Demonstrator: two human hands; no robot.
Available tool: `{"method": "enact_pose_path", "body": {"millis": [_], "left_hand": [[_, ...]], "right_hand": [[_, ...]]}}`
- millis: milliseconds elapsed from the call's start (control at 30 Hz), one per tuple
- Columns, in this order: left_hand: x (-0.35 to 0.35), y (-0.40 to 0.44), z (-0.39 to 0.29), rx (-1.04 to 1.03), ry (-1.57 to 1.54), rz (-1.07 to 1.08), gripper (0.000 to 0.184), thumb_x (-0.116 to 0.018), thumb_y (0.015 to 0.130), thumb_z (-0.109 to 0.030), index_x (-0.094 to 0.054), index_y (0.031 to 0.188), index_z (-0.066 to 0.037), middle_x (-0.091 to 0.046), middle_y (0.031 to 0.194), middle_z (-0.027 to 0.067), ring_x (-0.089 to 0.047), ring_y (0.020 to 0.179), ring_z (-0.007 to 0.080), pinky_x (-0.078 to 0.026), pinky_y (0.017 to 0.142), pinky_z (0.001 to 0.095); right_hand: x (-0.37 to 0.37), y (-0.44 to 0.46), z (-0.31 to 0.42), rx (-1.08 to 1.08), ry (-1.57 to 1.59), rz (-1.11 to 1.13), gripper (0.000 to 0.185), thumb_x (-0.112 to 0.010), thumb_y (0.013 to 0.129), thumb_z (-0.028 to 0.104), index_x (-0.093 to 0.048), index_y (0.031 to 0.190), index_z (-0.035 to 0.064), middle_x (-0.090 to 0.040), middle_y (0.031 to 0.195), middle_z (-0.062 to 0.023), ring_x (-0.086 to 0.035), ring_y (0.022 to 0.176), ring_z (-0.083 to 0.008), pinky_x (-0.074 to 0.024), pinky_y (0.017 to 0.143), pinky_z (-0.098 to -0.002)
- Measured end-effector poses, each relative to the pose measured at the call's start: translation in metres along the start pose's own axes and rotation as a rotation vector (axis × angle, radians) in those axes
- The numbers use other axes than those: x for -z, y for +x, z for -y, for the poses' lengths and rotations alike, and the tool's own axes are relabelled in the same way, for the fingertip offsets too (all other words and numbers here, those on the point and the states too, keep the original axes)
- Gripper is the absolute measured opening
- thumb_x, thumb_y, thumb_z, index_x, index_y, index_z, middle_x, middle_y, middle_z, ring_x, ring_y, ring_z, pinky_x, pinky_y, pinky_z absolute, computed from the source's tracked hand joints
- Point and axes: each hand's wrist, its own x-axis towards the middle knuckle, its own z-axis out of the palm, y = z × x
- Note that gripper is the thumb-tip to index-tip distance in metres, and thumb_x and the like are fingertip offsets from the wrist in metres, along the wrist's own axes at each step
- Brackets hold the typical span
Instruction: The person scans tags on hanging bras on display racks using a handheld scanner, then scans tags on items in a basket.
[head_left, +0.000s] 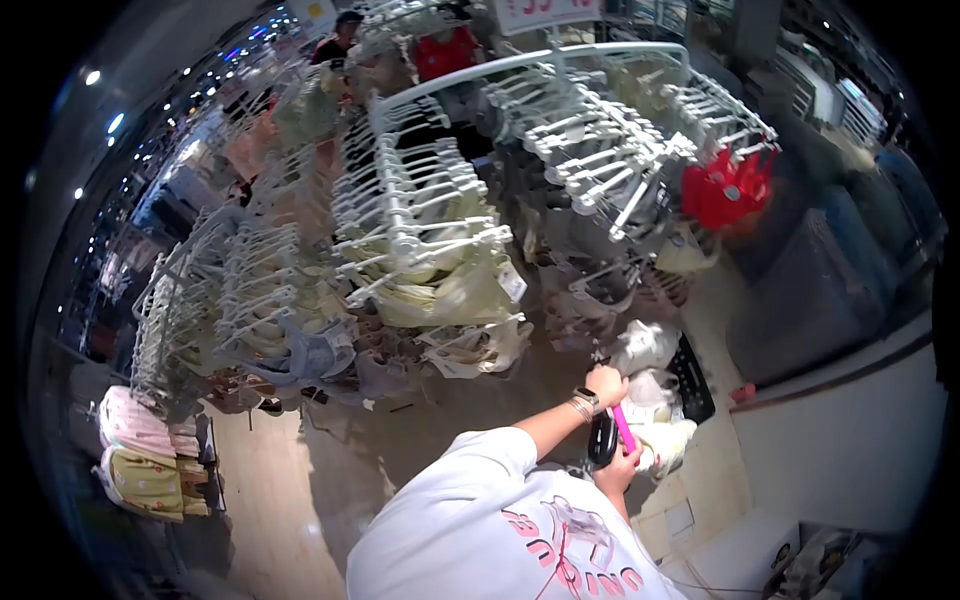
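Observation:
A black shopping basket [695, 378] stands low at the right, filled with white and pale garments [650, 385]. A pink basket handle [624, 428] runs along its near side. My left hand [606, 384], with a dark watch and bracelets at the wrist, is closed at the handle's upper end. At the lower end, my right hand [617, 466] is closed round the handle, its fingers partly hidden. White and pale yellow pieces lie in the basket beside both hands.
A white display rack [540, 62] carries many white hangers with bras [430, 290] in yellow, grey and beige. A red bra [727, 190] hangs at its right end. Folded garments [145, 450] are stacked at left. A white low wall [840, 430] stands at right; another person [340, 40] is farther back.

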Motion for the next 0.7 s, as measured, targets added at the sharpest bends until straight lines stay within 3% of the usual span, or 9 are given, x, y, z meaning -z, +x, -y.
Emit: {"method": "enact_pose_path", "body": {"millis": [100,133,300,400,533,700], "left_hand": [[0.009,0.006,-0.022,0.003,-0.019,-0.011,0.048,-0.053,0.085,-0.04,-0.07,0.075,0.003,-0.068,0.082,0.0228,-0.067,0.079,0.0368,-0.054,0.074,0.0448],[0.001,0.014,-0.025,0.033,-0.025,0.027,0.049,-0.052,0.086,-0.041,-0.07,0.074,0.003,-0.068,0.082,0.0232,-0.067,0.081,0.0371,-0.054,0.075,0.0444],[-0.013,0.043,-0.046,0.004,0.017,0.07,0.051,-0.054,0.086,-0.042,-0.071,0.08,0.005,-0.068,0.089,0.0238,-0.065,0.09,0.0379,-0.051,0.084,0.0442],[-0.019,0.057,-0.061,0.02,-0.026,0.095,0.049,-0.054,0.086,-0.042,-0.071,0.08,0.004,-0.068,0.089,0.0225,-0.064,0.089,0.0383,-0.051,0.084,0.0447],[-0.026,0.077,-0.078,0.0,-0.029,0.097,0.048,-0.053,0.086,-0.041,-0.071,0.079,0.003,-0.067,0.09,0.0224,-0.064,0.09,0.0383,-0.05,0.084,0.0452],[-0.025,0.095,-0.104,0.012,-0.023,0.12,0.048,-0.053,0.087,-0.04,-0.071,0.078,0.003,-0.067,0.091,0.0228,-0.064,0.09,0.0381,-0.05,0.085,0.0451]], "right_hand": [[0.017,0.01,-0.009,-0.095,0.026,0.094,0.043,-0.072,0.066,0.012,-0.062,0.107,0.0071,-0.043,0.129,-0.0212,-0.06,0.097,-0.0417,-0.0513,0.078,-0.0464],[0.018,0.013,-0.017,-0.052,-0.016,0.074,0.037,-0.073,0.067,0.014,-0.063,0.102,0.0089,-0.043,0.131,-0.0194,-0.063,0.085,-0.0408,-0.0528,0.071,-0.0473],[0.025,0.034,-0.048,-0.011,-0.05,-0.006,0.031,-0.071,0.07,0.016,-0.063,0.1,0.0089,-0.044,0.128,-0.0213,-0.063,0.084,-0.0403,-0.0538,0.068,-0.0447],[0.035,0.047,-0.058,-0.091,-0.032,0.03,0.032,-0.071,0.068,0.012,-0.062,0.098,0.0075,-0.043,0.128,-0.0197,-0.062,0.097,-0.0391,-0.0534,0.075,-0.045],[0.039,0.062,-0.084,-0.055,-0.056,0.003,0.029,-0.07,0.069,0.016,-0.063,0.097,0.0126,-0.043,0.13,-0.0163,-0.064,0.072,-0.0376,-0.0532,0.065,-0.0445],[0.054,0.084,-0.097,-0.072,-0.021,0.01,0.026,-0.069,0.07,0.01,-0.063,0.095,0.0085,-0.043,0.131,-0.0181,-0.065,0.071,-0.0366,-0.0528,0.067,-0.0444]]}}
